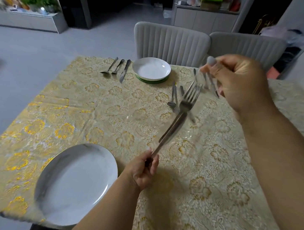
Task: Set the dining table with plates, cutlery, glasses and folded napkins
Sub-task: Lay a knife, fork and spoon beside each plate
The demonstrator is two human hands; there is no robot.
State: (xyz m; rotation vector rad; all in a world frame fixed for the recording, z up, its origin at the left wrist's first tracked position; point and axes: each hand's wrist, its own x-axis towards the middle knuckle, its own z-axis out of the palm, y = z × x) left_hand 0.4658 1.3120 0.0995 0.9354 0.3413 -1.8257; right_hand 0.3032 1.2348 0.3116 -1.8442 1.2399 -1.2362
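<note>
A gold-and-cream floral tablecloth (95, 113) covered the table. Toward 7 o'clock, a large white plate (76, 183) sat at the near edge, its rim hanging slightly over it. Up at 11 o'clock, three pieces of cutlery (115, 68) lay side by side on the cloth: a spoon, a fork and a knife. Just right of them, at 12 o'clock, a small white bowl (152, 69) rested on a green mat (151, 80) in front of a grey ribbed chair (171, 42).

The left hand (143, 171), low at 6 o'clock and just right of the large plate, had its fingers curled round the handle ends of a fork (186, 101) and what looked like a knife beside it. Both rose above the cloth, slanting up toward 1 o'clock, the tines pointing at the right hand. Under the fork head, loose cutlery (173, 98) lay on the cloth.

The right hand (238, 82), raised at 2 o'clock and well apart from the left, pinched more cutlery (209, 81) between curled fingers; motion blur hid which pieces. The fork's tines ended just below and left of those fingers, not clearly touching them. A second grey chair (247, 46) stood behind the hand.
</note>
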